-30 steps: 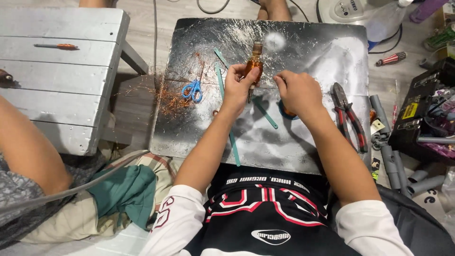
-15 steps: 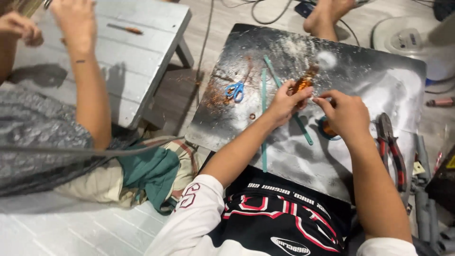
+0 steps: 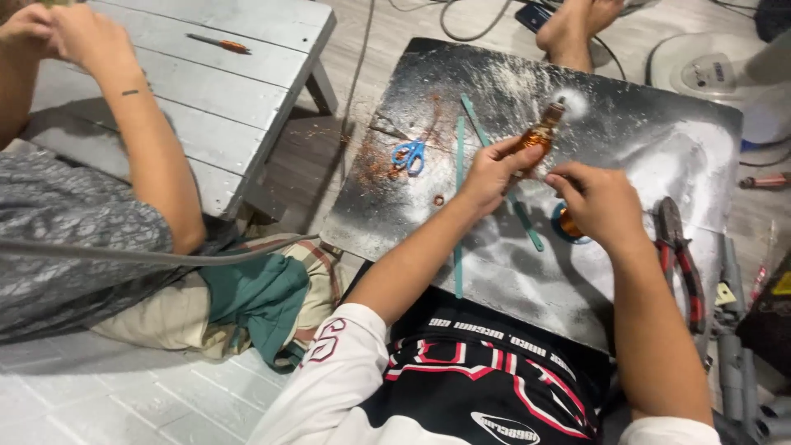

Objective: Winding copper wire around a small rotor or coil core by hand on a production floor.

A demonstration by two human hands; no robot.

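Two hands work over a dusty metal sheet (image 3: 626, 148) on the floor. Left hand (image 3: 492, 170) pinches a copper-wound coil (image 3: 540, 134), raised just above the sheet. Right hand (image 3: 600, 203) is curled near an orange spool (image 3: 567, 224); its grip cannot be confirmed. Judgement: keep the coil steady and any wire taut. Blue scissors (image 3: 409, 154) and red pliers (image 3: 680, 255) lie apart.
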